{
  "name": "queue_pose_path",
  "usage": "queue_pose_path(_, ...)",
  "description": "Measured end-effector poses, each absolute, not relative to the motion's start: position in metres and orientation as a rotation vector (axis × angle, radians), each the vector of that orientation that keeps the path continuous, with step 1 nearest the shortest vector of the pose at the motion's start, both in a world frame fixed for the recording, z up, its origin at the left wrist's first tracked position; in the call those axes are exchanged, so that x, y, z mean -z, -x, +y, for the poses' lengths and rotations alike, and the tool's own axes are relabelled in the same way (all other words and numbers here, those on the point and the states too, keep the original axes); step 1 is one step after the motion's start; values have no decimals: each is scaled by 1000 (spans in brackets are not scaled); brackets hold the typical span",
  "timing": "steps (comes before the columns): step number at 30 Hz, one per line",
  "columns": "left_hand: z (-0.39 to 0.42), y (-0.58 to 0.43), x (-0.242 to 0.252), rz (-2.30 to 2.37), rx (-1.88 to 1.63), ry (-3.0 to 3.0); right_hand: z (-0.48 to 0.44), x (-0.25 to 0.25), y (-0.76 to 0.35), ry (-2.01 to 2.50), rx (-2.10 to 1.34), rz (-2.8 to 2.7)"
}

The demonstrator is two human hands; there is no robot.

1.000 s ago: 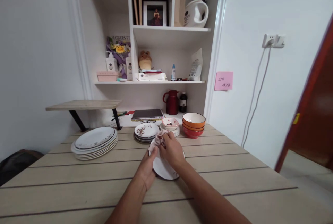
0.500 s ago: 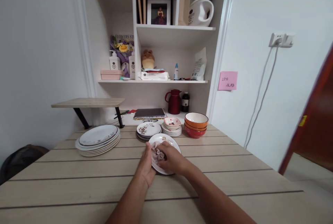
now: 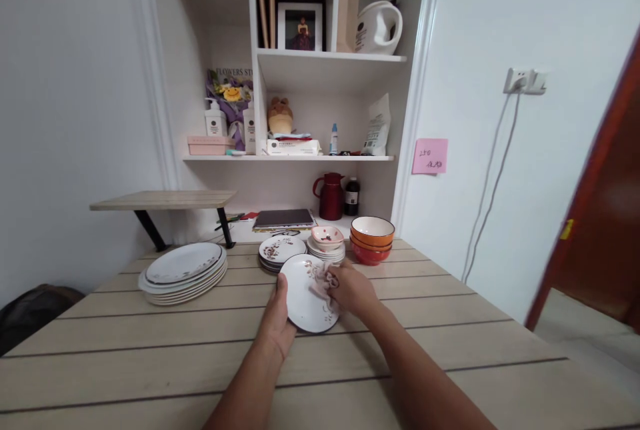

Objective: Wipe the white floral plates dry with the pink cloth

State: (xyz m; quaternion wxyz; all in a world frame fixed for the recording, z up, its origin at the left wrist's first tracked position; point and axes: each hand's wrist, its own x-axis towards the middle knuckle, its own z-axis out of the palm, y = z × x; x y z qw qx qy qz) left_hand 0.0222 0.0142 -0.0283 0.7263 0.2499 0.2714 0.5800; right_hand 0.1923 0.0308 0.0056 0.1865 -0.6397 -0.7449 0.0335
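A white plate with a dark rim and brown flower pattern is tilted up over the middle of the table. My left hand grips its left edge, thumb on the upper face and the other fingers mostly hidden beneath. Bunched in my right hand is a pinkish cloth, which lies against the plate's right part. Just behind the plate stand a stack of similar flowered plates and a stack of small white dishes with a pink patterned bowl on top.
Large white plates are stacked at the left, beside a raised wooden shelf on black legs. Orange and red bowls stand at the back right. A red jug and a dark bottle are behind, under the shelves.
My right hand has moved with the cloth from the plate's middle to its right side, uncovering more of the plate. The view has shifted slightly.
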Motion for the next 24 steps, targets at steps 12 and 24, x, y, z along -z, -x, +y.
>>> queue_pose_path(12,4,-30,20,637,-1218,-650,37,-7,-165,1748,33,-1969)
queue_pose_path(24,6,-27,19,570,-1197,-540,16,-5,-165,1116,-288,-2437)
